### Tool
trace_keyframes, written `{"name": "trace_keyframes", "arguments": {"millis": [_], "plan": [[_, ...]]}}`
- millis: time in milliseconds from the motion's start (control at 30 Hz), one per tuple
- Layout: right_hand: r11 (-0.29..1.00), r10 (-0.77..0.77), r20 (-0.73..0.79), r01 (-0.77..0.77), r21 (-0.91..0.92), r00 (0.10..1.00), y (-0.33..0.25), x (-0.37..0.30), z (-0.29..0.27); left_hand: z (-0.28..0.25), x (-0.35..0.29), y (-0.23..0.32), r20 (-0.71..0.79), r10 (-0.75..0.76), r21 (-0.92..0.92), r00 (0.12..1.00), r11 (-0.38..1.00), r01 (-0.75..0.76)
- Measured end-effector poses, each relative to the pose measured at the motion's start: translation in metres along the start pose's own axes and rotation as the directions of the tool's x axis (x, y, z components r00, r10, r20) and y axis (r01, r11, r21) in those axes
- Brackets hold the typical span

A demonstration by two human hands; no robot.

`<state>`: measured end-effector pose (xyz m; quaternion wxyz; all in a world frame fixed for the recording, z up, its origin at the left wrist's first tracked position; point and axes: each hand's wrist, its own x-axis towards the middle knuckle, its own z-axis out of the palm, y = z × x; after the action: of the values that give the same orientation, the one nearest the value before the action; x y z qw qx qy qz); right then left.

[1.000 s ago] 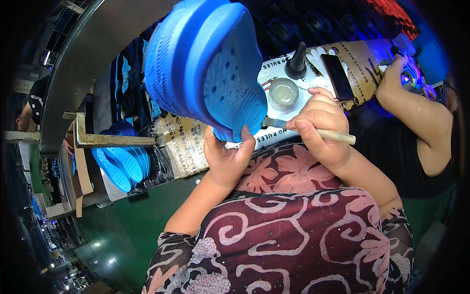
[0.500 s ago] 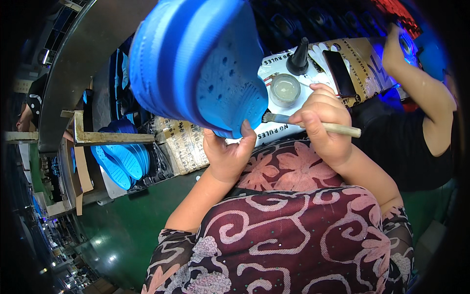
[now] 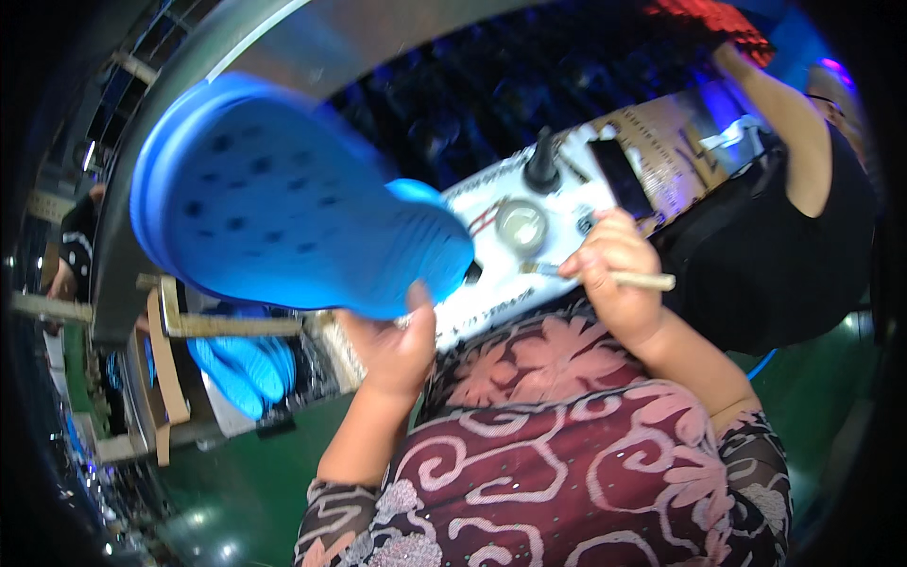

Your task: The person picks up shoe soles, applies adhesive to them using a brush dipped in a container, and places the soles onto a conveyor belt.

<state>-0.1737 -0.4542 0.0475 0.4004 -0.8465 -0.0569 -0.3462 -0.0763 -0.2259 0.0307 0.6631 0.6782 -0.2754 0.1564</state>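
Observation:
My left hand (image 3: pixel 392 354) grips the heel end of a large blue foam clog (image 3: pixel 283 213), the thumb pressed over its edge. The clog is raised to the left, its underside dotted with dark holes and a ribbed area turned toward me; its edges are blurred. Between the fingers of my right hand (image 3: pixel 619 279) is a paintbrush (image 3: pixel 647 281) with a pale handle, its bristles pointing left toward the clog's heel but apart from it. Just beyond the bristles, a small round glass jar (image 3: pixel 521 227) of cloudy pale liquid stands on the white work surface (image 3: pixel 491 293).
A black cone-shaped bottle (image 3: pixel 542 170) and a dark phone (image 3: pixel 619 178) lie beyond the jar. Blue clogs (image 3: pixel 248 373) are piled at the left beside a wooden bar (image 3: pixel 231 326). A metal rail (image 3: pixel 283 38) curves past the upper left. A co-worker's arm (image 3: pixel 798 132) reaches in at right.
The clog has swung left and lower in my left hand, showing more of its underside. The brush has come away from the clog's heel, and the view has shifted.

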Motion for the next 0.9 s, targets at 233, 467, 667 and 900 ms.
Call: {"name": "trace_keyframes", "arguments": {"millis": [233,467,667,900], "plan": [[0.993,0.114,-0.202,-0.119,-0.015,0.973,0.022,-0.031,-0.026,-0.001,0.05,0.086,0.648,-0.487,-0.227,0.586,0.611,0.759],[0.949,0.312,-0.308,-0.312,0.05,0.899,0.048,-0.057,-0.055,0.192,0.176,0.122,0.938,-0.085,-0.191,0.336,0.682,0.706],[0.875,0.482,-0.352,-0.42,0.24,0.803,0.055,-0.064,-0.065,0.316,0.244,0.142,0.849,-0.121,-0.457,0.515,0.323,0.829],[0.846,0.511,-0.263,-0.425,0.322,0.818,0.074,-0.08,-0.064,0.186,0.135,0.053,0.841,-0.229,-0.245,0.491,0.647,0.722]]}}
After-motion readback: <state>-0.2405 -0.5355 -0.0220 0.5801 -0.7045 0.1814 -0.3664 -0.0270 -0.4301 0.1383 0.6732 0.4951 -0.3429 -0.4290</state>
